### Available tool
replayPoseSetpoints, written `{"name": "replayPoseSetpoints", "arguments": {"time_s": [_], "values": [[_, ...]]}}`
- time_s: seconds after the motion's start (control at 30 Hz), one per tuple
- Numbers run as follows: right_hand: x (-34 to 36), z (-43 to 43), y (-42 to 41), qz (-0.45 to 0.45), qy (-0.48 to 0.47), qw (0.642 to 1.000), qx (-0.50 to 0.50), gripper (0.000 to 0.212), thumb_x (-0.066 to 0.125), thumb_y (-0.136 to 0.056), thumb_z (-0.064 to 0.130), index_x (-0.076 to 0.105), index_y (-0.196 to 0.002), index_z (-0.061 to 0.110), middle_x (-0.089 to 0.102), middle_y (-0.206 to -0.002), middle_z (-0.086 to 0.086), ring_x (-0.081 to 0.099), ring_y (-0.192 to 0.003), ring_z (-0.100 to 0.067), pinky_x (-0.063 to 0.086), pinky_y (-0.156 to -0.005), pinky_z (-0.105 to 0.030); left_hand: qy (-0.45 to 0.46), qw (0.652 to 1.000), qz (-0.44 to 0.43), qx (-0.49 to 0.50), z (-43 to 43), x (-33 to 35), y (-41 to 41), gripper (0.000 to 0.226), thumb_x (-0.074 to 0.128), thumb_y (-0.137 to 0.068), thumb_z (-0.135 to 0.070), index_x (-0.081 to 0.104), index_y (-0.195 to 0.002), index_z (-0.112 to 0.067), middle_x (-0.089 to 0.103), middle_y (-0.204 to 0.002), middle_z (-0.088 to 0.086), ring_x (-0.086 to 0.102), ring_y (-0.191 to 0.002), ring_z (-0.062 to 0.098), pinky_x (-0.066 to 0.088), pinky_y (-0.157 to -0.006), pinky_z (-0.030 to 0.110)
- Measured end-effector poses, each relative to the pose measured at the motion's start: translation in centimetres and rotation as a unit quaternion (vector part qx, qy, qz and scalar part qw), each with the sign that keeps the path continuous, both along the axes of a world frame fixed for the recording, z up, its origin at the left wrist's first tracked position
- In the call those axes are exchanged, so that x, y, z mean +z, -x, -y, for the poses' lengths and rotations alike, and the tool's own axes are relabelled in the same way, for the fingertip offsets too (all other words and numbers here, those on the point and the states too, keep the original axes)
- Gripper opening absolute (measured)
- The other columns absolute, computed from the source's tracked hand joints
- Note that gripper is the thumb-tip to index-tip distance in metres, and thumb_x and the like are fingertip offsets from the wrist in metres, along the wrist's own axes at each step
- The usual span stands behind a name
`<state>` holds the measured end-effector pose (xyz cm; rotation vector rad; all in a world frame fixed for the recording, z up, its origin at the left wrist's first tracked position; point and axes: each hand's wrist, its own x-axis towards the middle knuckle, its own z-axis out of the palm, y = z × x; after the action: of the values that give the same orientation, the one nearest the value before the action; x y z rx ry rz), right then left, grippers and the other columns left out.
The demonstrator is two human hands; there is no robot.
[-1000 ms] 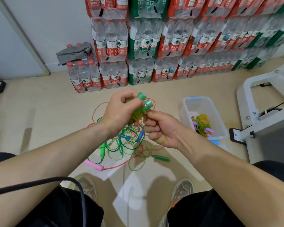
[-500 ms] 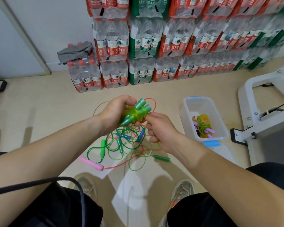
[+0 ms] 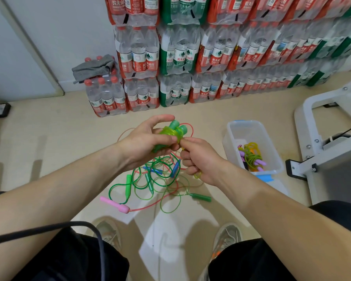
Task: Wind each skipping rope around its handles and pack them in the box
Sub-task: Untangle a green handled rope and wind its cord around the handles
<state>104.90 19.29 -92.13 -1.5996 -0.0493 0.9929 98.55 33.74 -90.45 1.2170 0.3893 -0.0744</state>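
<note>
Clamps the left hand round the green skipping rope, wound on its paired handles, above the loose ropes on the floor; pinches its tail end with the right hand at 4 o'clock of the bundle. Risks springing the coils loose by easing that pinch before tucking the end in, well short of the box at 3 o'clock.

Bare forearms lead to the left hand and right hand, and below the hands show black legwear, grey lace-up trainers — the right one flecked orange — and a black cable.
</note>
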Motion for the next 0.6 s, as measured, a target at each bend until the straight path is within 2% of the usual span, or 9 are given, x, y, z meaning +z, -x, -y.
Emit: {"name": "replayPoseSetpoints", "arguments": {"time_s": [0.17,0.27,0.33,0.43,0.5,0.57,0.6], "values": [[-0.5,-0.5,0.6,0.105,0.048,0.993,-0.008,0.032,0.043,-0.101,0.022,0.055,-0.071,0.022,0.034,-0.045,0.013,0.027,-0.043,-0.008,0.022,-0.045,-0.026,0.010,1.000,-0.003,0.020,0.5,-0.2,-0.2,0.057,0.061,-0.089,0.010,0.045,-0.138,-0.014,0.063,-0.086,0.013,0.063,-0.067,0.021,0.054,-0.058,0.022],[-0.9,-0.9,1.5,0.233,0.077,0.969,0.014,0.036,0.042,-0.102,0.020,0.056,-0.069,0.023,0.040,-0.044,0.015,0.036,-0.050,-0.010,0.027,-0.053,-0.030,0.011,0.998,-0.017,0.061,0.2,-0.2,-0.6,0.050,0.062,-0.092,0.003,0.046,-0.136,-0.016,0.063,-0.083,0.013,0.062,-0.063,0.019,0.052,-0.053,0.021],[-0.9,-0.8,1.9,0.292,0.092,0.951,0.047,0.037,0.041,-0.104,0.020,0.060,-0.073,0.025,0.045,-0.048,0.016,0.039,-0.053,-0.008,0.029,-0.054,-0.027,-0.012,0.996,-0.032,0.082,0.0,-0.1,-0.8,0.044,0.063,-0.094,-0.004,0.047,-0.133,-0.016,0.064,-0.086,0.014,0.061,-0.062,0.019,0.047,-0.050,0.023],[-0.5,-0.5,1.5,0.318,0.118,0.938,0.073,0.031,0.044,-0.101,0.017,0.065,-0.077,0.020,0.060,-0.064,0.008,0.050,-0.055,-0.007,0.038,-0.060,-0.030,-0.072,0.990,-0.082,0.087,-0.2,-0.5,-1.0,0.038,0.068,-0.093,-0.018,0.048,-0.126,-0.015,0.065,-0.088,0.011,0.063,-0.058,0.019,0.044,-0.048,0.026],[-0.2,-0.2,1.3,0.321,0.131,0.934,0.080,0.024,0.047,-0.098,0.016,0.065,-0.083,0.023,0.069,-0.071,0.004,0.058,-0.050,-0.004,0.051,-0.061,-0.034,-0.100,0.985,-0.117,0.084,-0.3,-0.8,-1.0,0.034,0.069,-0.093,-0.027,0.050,-0.118,-0.012,0.062,-0.089,0.009,0.065,-0.056,0.020,0.044,-0.044,0.023],[0.0,0.0,1.4,0.314,0.120,0.940,0.062,0.012,0.049,-0.097,0.017,0.056,-0.104,0.023,0.073,-0.074,0.000,0.066,-0.048,-0.010,0.058,-0.062,-0.037,-0.119,0.982,-0.132,0.070,-0.3,-1.0,-0.9,0.037,0.066,-0.094,-0.033,0.058,-0.117,-0.005,0.059,-0.081,0.007,0.065,-0.056,0.020,0.041,-0.040,0.021],[0.0,0.1,1.6,0.311,0.112,0.942,0.053,0.013,0.049,-0.096,0.016,0.050,-0.107,0.023,0.073,-0.073,-0.001,0.068,-0.049,-0.014,0.059,-0.062,-0.039,-0.123,0.981,-0.137,0.068,-0.3,-1.0,-0.8,0.039,0.065,-0.094,-0.035,0.061,-0.117,-0.003,0.058,-0.075,0.005,0.064,-0.056,0.020,0.040,-0.040,0.021]]}}
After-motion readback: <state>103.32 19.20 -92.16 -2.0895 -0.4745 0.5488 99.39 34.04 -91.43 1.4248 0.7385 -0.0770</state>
